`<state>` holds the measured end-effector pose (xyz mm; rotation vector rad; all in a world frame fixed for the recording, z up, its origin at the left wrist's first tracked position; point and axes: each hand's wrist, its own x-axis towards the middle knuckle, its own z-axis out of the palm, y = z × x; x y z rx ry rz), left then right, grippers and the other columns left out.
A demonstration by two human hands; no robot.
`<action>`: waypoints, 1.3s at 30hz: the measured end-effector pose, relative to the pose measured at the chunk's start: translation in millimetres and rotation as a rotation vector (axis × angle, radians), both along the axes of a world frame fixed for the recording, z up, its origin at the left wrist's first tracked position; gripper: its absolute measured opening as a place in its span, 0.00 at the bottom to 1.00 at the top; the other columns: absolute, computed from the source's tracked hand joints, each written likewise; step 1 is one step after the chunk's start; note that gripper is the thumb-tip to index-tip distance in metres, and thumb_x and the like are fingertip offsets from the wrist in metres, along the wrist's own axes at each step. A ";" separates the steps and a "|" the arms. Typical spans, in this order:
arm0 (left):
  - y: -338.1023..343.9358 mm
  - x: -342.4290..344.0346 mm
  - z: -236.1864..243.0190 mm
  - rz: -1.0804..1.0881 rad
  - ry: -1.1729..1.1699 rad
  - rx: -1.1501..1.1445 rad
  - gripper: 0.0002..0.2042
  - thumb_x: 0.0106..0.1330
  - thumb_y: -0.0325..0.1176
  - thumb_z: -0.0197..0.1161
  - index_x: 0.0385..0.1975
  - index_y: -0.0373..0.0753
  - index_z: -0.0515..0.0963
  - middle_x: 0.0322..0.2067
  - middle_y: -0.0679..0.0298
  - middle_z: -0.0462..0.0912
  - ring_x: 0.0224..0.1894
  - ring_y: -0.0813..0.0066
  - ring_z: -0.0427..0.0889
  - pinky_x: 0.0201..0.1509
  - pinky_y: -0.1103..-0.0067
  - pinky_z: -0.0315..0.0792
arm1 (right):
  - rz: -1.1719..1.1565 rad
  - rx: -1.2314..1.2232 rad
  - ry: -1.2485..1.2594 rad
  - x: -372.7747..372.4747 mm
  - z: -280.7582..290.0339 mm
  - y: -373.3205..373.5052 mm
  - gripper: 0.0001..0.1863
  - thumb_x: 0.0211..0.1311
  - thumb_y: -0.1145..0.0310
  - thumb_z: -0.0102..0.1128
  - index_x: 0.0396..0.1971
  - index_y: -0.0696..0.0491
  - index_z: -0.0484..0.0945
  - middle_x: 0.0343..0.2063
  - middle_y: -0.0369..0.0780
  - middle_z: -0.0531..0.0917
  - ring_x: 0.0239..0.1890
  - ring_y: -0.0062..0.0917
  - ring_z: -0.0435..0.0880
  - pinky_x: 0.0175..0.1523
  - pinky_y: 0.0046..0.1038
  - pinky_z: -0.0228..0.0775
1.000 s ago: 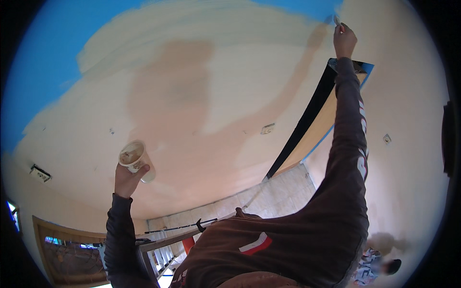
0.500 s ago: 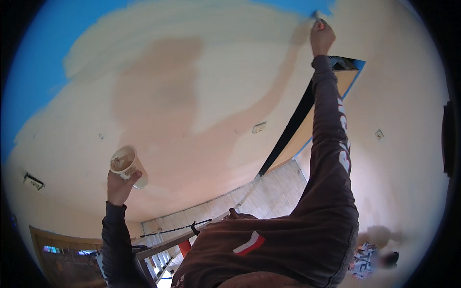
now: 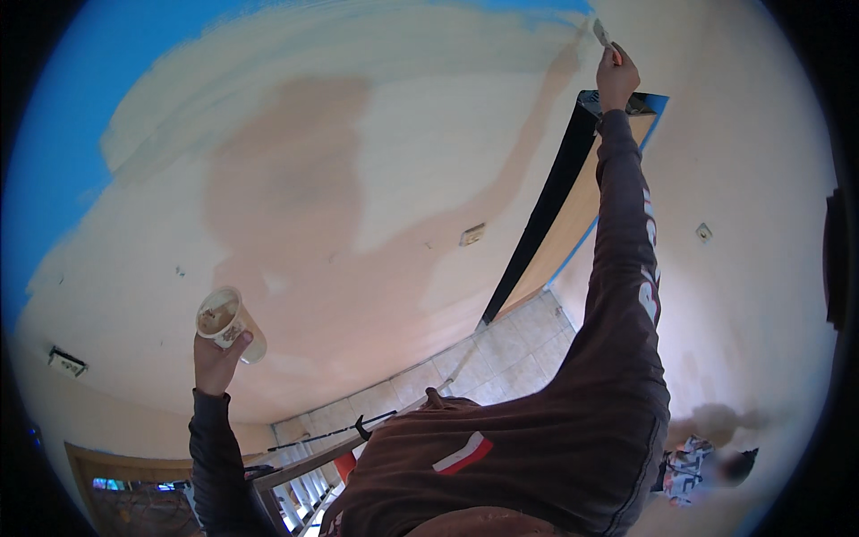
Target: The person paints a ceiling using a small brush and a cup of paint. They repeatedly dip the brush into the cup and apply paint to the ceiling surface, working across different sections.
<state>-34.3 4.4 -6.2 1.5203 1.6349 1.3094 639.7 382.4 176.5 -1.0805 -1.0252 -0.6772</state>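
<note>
On my feed I see a dark brown long-sleeved top (image 3: 528, 438) across the lower centre, a slanted white-and-red patch (image 3: 463, 453) on its chest. White lettering (image 3: 648, 295) runs along the right sleeve (image 3: 617, 206); the left sleeve (image 3: 217, 456), lower left, looks darker and creased. Left hand (image 3: 215, 365) and right hand (image 3: 617, 83) are bare.

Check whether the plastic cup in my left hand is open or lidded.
Open: no lid covers the plastic cup, and its stained inside is in plain view.
</note>
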 end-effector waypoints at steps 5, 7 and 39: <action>-2.7 -2.2 -1.5 0.008 -0.019 -0.017 0.24 0.57 0.29 0.73 0.52 0.30 0.73 0.44 0.62 0.81 0.46 0.75 0.80 0.52 0.77 0.74 | -0.014 -0.085 0.037 31.0 -7.6 38.0 0.16 0.59 0.61 0.61 0.42 0.54 0.85 0.32 0.50 0.86 0.39 0.41 0.87 0.45 0.37 0.77; -1.8 1.3 0.9 -0.001 -0.026 -0.003 0.24 0.57 0.29 0.73 0.52 0.30 0.73 0.44 0.61 0.81 0.47 0.75 0.80 0.52 0.77 0.74 | 0.024 -0.064 0.041 14.5 -10.4 38.4 0.16 0.59 0.62 0.61 0.41 0.56 0.85 0.32 0.51 0.86 0.39 0.44 0.86 0.45 0.38 0.77; -2.7 2.7 3.5 0.005 -0.028 -0.006 0.22 0.58 0.28 0.72 0.51 0.31 0.73 0.43 0.61 0.81 0.46 0.75 0.80 0.52 0.76 0.75 | 0.029 0.007 0.101 30.7 -32.4 23.0 0.13 0.60 0.64 0.62 0.41 0.53 0.86 0.31 0.50 0.86 0.35 0.39 0.88 0.41 0.33 0.78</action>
